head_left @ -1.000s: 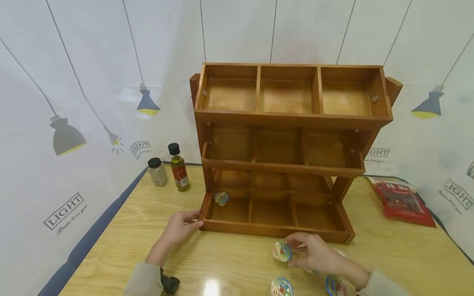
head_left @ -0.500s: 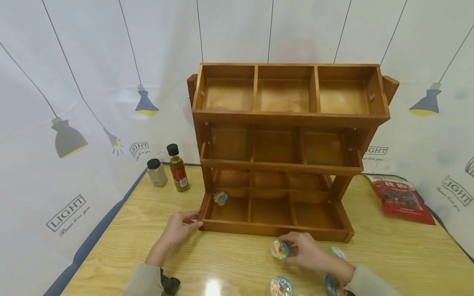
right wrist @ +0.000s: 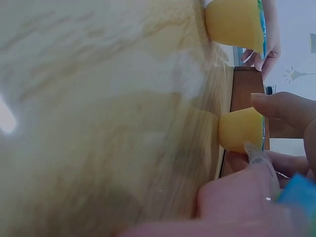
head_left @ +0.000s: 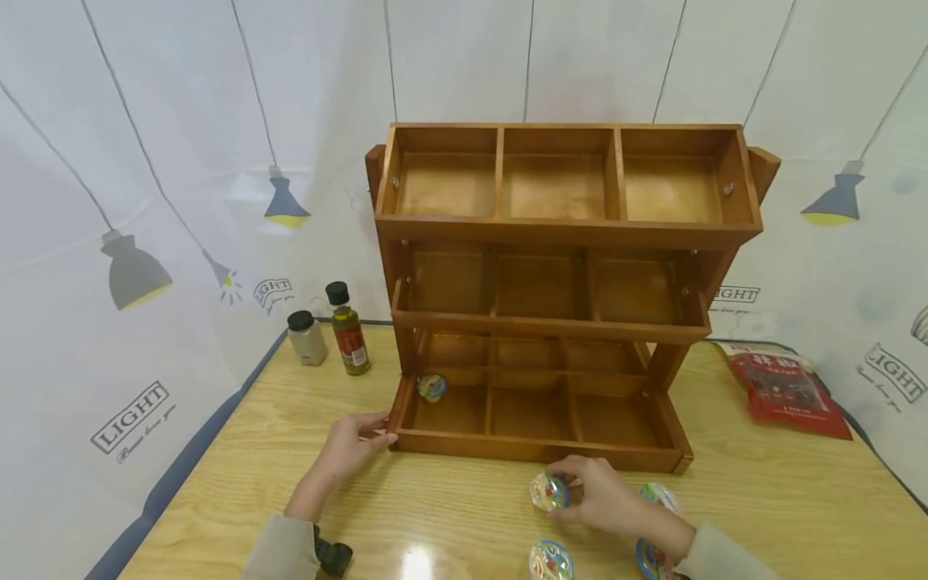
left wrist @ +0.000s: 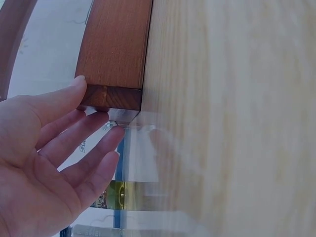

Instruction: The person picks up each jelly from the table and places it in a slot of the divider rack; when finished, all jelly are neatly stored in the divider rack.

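My right hand (head_left: 598, 495) pinches a jelly cup (head_left: 545, 492) with a printed, blue-rimmed lid, just in front of the wooden rack (head_left: 540, 451). The right wrist view shows that cup's yellow body (right wrist: 239, 129) low at the tabletop, between thumb and fingers. More jelly cups lie around the hand: one nearer me (head_left: 551, 561), another by the wrist (head_left: 652, 557), partly hidden by the forearm. At the rack's front left corner, my left hand (head_left: 351, 445) touches the wood with its thumb (left wrist: 74, 91) and fingers extended. A jelly cup (head_left: 432, 388) leans in the bottom tier's left compartment.
The three-tier rack stands across the middle, with dividers in each tier. Left of it are an oil bottle (head_left: 350, 330) and a black-capped jar (head_left: 308, 338). A red food bag (head_left: 786, 395) lies to the right. Pink cups loom close in the right wrist view (right wrist: 242, 192).
My right hand has shifted slightly left with the jelly cup, then stayed nearly still. My left hand remains at the rack's corner. The head view has moved slightly.
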Demonstrator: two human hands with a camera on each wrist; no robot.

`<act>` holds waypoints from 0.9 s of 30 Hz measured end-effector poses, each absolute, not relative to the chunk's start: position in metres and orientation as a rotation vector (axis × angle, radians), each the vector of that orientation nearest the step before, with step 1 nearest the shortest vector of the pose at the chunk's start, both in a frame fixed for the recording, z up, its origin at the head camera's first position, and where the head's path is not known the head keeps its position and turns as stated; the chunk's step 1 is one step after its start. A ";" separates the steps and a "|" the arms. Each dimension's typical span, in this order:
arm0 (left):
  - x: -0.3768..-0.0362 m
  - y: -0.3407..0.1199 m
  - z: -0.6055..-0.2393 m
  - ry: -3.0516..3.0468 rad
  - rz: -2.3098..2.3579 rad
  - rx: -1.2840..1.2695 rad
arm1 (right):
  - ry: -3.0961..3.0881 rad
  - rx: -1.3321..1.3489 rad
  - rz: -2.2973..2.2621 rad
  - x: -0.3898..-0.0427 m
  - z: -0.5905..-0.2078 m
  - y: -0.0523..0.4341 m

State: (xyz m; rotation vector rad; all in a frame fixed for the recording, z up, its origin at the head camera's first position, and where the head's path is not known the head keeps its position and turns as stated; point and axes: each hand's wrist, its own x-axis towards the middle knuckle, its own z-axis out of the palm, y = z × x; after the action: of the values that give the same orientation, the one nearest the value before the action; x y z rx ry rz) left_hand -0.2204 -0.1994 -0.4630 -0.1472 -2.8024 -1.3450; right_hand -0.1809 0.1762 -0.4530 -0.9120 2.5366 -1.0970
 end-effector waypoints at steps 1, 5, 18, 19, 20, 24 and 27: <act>-0.220 -0.199 -0.463 -2.801 -1.348 -0.144 | 2.532 -0.915 -1.101 -0.181 -0.453 0.176; -0.220 -0.198 -0.463 -2.799 -1.355 -0.137 | 2.557 -0.915 -1.096 -0.180 -0.452 0.175; -0.219 -0.198 -0.465 -2.798 -1.359 -0.134 | 2.593 -1.009 -1.240 -0.194 -0.427 0.151; -0.219 -0.199 -0.465 -2.798 -1.358 -0.133 | 2.593 -0.995 -1.258 -0.196 -0.425 0.147; -0.219 -0.199 -0.465 -2.799 -1.352 -0.133 | 2.591 -0.976 -1.277 -0.199 -0.422 0.143; -0.219 -0.199 -0.464 -2.799 -1.348 -0.130 | 2.595 -0.876 -1.336 -0.215 -0.414 0.123; -0.219 -0.197 -0.463 -2.795 -1.365 -0.123 | 2.616 -0.790 -1.368 -0.228 -0.413 0.107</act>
State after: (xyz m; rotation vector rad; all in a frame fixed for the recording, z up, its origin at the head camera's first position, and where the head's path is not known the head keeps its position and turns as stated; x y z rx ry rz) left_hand -0.2189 -0.1974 -0.4629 -0.1227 -2.7947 -1.3654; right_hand -0.2281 0.1066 -0.4132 -0.7896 2.6164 -1.3678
